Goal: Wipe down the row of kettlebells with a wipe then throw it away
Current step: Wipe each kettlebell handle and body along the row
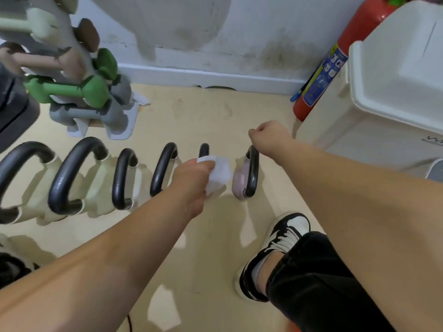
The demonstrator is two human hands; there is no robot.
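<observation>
Several kettlebells with black handles stand in a row on the beige floor. Most have cream bodies, like the big one (pixel 72 178); the one at the right end is pink (pixel 241 180). My left hand (pixel 194 180) grips a white wipe (pixel 219 174) and presses it onto the second kettlebell from the right, whose black handle (pixel 204 150) shows above the wipe. Its body is hidden by my hand and the wipe. My right hand (pixel 268 137) hovers as a closed fist just above and behind the pink kettlebell's handle, holding nothing I can see.
A white lidded bin (pixel 383 97) stands at the right, with a red fire extinguisher (pixel 335 61) leaning behind it. A rack of dumbbells (pixel 72 87) sits at the back left. My foot in a black-and-white sneaker (pixel 275 250) is planted on the floor in front of the row.
</observation>
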